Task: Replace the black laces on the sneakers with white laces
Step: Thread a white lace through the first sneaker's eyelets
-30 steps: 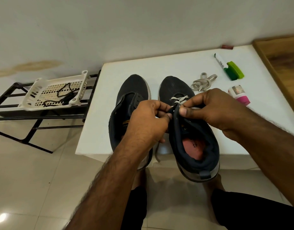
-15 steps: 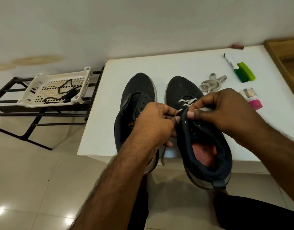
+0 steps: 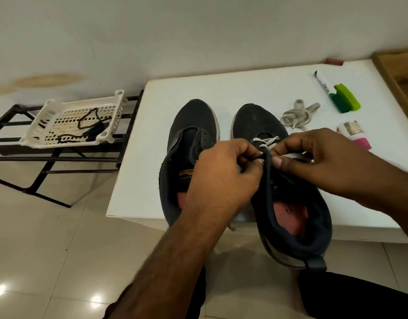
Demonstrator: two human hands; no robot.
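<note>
Two dark sneakers stand toes-away on a white table (image 3: 232,88). The left sneaker (image 3: 193,120) has bare eyelets. The right sneaker (image 3: 258,123) carries a white lace (image 3: 266,141) threaded through its lowest eyelets, and its heel hangs over the table's near edge. My left hand (image 3: 223,171) and my right hand (image 3: 313,157) meet at the right sneaker's left eyelet flap. Each pinches the flap and lace there; the fingertips hide the exact eyelet. A second white lace (image 3: 297,115) lies coiled right of the shoes. Black laces (image 3: 88,125) lie in a white basket (image 3: 48,107).
The basket sits on a black metal rack (image 3: 60,157) left of the table. At the table's right lie a marker (image 3: 323,82), a green object (image 3: 345,101) and a pink-capped tube (image 3: 354,137). A wooden surface (image 3: 400,74) borders the far right. Tiled floor lies below.
Both hands stay pinched together at the right sneaker's eyelet flap, with only slight finger movement. The camera view has shifted, so everything sits a little further right in the frame.
</note>
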